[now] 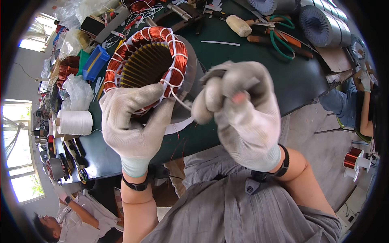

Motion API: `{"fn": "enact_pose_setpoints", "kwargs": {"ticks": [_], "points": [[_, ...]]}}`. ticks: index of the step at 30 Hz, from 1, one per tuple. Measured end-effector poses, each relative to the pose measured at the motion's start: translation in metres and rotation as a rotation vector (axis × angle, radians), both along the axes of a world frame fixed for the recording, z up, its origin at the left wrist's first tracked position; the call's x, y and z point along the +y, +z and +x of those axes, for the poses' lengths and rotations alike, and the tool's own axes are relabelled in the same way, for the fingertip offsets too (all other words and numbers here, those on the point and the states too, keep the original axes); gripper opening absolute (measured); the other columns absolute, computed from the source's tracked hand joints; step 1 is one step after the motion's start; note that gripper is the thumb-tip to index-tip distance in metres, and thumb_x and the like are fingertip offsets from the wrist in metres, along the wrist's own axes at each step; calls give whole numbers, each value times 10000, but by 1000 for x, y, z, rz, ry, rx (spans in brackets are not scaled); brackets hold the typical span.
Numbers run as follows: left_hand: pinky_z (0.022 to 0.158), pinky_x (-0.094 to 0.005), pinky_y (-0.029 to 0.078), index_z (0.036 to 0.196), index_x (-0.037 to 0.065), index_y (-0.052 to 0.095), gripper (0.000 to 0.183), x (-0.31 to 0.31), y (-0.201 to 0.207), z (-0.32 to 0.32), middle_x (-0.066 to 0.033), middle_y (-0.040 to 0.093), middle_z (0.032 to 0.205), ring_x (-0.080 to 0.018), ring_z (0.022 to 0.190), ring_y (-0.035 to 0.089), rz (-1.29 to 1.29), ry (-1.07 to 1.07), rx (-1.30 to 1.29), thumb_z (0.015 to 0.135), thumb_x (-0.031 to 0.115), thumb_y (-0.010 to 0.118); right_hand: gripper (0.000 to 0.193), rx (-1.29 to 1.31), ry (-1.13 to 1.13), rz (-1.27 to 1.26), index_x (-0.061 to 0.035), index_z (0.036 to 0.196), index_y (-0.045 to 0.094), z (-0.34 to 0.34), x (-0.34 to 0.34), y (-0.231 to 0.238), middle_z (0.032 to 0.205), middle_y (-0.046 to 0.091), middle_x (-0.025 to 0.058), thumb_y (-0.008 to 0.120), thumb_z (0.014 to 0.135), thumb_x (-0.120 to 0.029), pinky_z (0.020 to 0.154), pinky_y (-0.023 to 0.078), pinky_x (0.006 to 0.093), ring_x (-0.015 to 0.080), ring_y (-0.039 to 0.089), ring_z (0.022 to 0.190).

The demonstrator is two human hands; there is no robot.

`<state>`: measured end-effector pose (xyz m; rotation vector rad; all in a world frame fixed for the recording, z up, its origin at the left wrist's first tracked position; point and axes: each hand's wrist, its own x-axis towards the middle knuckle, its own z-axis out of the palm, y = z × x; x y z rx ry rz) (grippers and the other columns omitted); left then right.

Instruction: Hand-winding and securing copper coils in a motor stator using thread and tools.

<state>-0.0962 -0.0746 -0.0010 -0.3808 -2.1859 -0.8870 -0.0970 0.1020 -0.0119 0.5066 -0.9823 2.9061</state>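
A motor stator [175,60] with red-copper windings laced in white cord stands tilted on the table, its slotted bore facing me. My left hand [131,117], in a white knit glove, grips the near edge of the windings, thumb and forefinger on either side of a laced spot. From that spot a white lacing cord [181,102] runs taut to the right. My right hand [247,109], gloved too and slightly blurred, is closed on the cord, just clear of the stator. Bare skin shows at one fingertip. The cord's free end is hidden in that hand.
A white cord spool [75,122] stands left, near a blue box [96,62] and plastic bags. Beyond the stator lie a wooden-handled tool [238,26], green-handled scissors [282,43] and bare stator cores [320,26]. Other people work at lower left and far right.
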Motion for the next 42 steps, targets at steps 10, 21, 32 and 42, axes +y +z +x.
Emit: {"fn": "enact_pose_setpoints", "kwargs": {"ticks": [10, 21, 32, 42], "points": [[765, -332, 438, 819, 112, 712, 297, -1, 10, 12, 2, 671, 759, -201, 698, 609, -125, 17, 36, 601, -6, 875, 216, 400, -272, 581, -2, 1029, 723, 8, 44, 13, 955, 699, 82, 782, 822, -7, 674, 519, 307, 169, 638, 717], [770, -333, 447, 821, 114, 709, 289, 0, 7, 5, 4, 689, 750, -182, 678, 629, -101, 24, 65, 616, -9, 872, 150, 457, -461, 1178, -66, 895, 752, -23, 16, 7, 794, 679, 93, 808, 758, -44, 648, 530, 335, 243, 664, 717], [759, -329, 446, 833, 113, 724, 291, -1, 7, 6, 5, 687, 756, -182, 677, 630, -105, 18, 71, 613, -21, 860, 106, 366, -390, 1027, -80, 909, 692, -25, 4, -3, 827, 653, 116, 761, 828, -79, 666, 524, 399, 324, 659, 750], [746, -327, 437, 836, 111, 731, 281, -2, 5, 6, 6, 683, 747, -178, 664, 624, -87, 18, 70, 624, -9, 870, 175, 535, -512, 1217, -49, 901, 725, -20, 13, 0, 827, 699, 86, 804, 751, -6, 693, 534, 348, 243, 660, 746]]}}
